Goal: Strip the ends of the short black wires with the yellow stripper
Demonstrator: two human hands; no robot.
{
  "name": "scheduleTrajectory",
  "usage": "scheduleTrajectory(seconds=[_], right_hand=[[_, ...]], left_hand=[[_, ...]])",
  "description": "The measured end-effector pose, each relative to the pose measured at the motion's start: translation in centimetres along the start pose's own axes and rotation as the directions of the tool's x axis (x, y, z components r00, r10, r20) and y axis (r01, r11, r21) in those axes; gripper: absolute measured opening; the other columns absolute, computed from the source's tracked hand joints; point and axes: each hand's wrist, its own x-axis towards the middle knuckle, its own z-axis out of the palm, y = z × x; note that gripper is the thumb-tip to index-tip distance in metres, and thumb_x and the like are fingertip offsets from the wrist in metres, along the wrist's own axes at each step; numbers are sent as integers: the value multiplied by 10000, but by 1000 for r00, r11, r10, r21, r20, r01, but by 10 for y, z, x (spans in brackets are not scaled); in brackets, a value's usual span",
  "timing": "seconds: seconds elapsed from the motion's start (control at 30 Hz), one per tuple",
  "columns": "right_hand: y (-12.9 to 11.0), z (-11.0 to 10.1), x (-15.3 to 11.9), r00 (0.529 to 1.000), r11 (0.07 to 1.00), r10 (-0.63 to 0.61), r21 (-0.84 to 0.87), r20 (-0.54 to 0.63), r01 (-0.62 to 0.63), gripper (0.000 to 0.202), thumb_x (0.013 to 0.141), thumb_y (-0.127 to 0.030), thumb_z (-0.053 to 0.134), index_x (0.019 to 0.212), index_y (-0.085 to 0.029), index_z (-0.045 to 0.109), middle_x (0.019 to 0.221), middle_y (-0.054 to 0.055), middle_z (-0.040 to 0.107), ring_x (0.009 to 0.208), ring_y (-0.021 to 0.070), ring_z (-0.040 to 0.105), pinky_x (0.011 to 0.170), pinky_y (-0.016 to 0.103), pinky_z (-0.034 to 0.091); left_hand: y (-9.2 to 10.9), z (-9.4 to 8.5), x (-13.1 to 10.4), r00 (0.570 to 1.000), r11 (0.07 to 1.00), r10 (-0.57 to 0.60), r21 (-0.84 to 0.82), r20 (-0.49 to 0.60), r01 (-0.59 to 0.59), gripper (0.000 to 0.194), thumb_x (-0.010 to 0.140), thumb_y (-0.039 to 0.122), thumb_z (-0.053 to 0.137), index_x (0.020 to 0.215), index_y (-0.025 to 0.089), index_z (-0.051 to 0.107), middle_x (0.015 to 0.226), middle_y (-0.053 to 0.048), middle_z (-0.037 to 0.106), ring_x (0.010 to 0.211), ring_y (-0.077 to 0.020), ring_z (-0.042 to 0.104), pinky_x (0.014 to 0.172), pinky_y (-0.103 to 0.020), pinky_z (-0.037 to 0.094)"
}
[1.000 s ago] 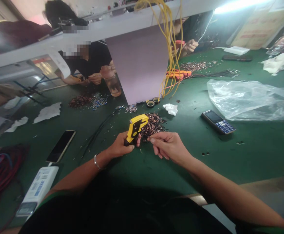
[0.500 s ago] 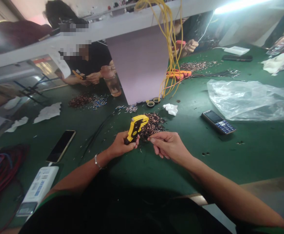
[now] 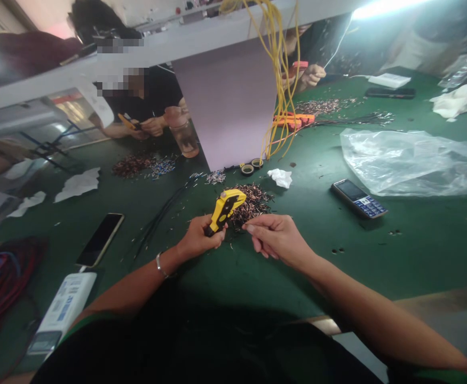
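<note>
My left hand [image 3: 199, 236] is wrapped round the handle of a yellow and black wire stripper [image 3: 224, 212], whose head points up and to the right. Just behind the tool lies a pile of short copper-and-black wire pieces [image 3: 253, 201]. To the right of the tool, my right hand [image 3: 275, 234] has thumb and forefinger pinched together at the pile's near edge. Whatever sits in that pinch is too small to make out. Several thin black wires [image 3: 157, 216] lie on the green table [image 3: 377, 266] to the left of my left hand.
A keypad phone [image 3: 359, 198] and clear plastic bag [image 3: 409, 162] lie to the right. On the left are a smartphone [image 3: 100, 240], a white power bank [image 3: 63, 306] and coiled red wires [image 3: 1, 282]. Yellow wires [image 3: 279, 80] hang ahead beside a panel [image 3: 229, 101]. Co-workers' hands [image 3: 313, 76] are across the table.
The wire stripper has tilted slightly to the right in my left hand, and the left fingers have shifted a little on its handle. My right hand keeps its pinch in nearly the same spot.
</note>
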Motion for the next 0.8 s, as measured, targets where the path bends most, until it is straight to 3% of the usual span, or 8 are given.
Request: scheduleTrajectory(seconds=[0.17,0.3,0.4,0.5,0.67,0.8], right_hand=[[3,-2,2,1000,1000,-9,-23,-26,9,193,735,-352,711,784,-166,736,455,-38,608,300,43,387,314,190,302],[4,-5,5,997,999,-42,-5,-69,42,195,732,-349,717,792,-166,747,465,-32,613,310,47,379,321,201,302],[1,-11,7,987,996,-79,20,-143,83,199,731,-345,730,801,-160,750,477,-24,618,321,48,389,324,205,288],[-5,-17,8,980,992,-113,29,-165,119,194,717,-345,742,779,-162,752,478,-18,614,337,54,404,333,214,281],[-12,-21,8,977,990,-118,55,-178,130,154,691,-314,750,746,-171,756,456,-27,593,333,48,369,345,227,287],[-12,-20,8,980,989,-110,75,-168,124,145,676,-312,761,719,-173,751,441,-28,592,331,48,369,346,225,278]], left_hand=[[-3,-1,1,998,998,-57,-11,-42,56,211,698,223,731,825,129,591,479,67,522,351,-61,475,391,-180,398],[0,-4,6,981,936,-113,-315,155,157,277,673,232,751,866,122,586,582,26,571,426,-97,520,430,-241,451],[2,-7,9,933,838,-69,-488,352,246,344,618,204,753,915,102,615,673,-29,611,526,-140,566,511,-305,492],[4,-9,10,875,766,-22,-554,483,325,386,597,214,748,948,92,644,713,-63,620,581,-175,586,564,-350,501],[8,-10,8,798,728,34,-563,601,392,456,562,249,775,980,97,673,746,-88,622,613,-205,600,591,-379,506],[11,-10,7,807,714,29,-577,590,396,460,548,245,773,975,100,682,742,-89,628,615,-208,592,595,-380,504]])
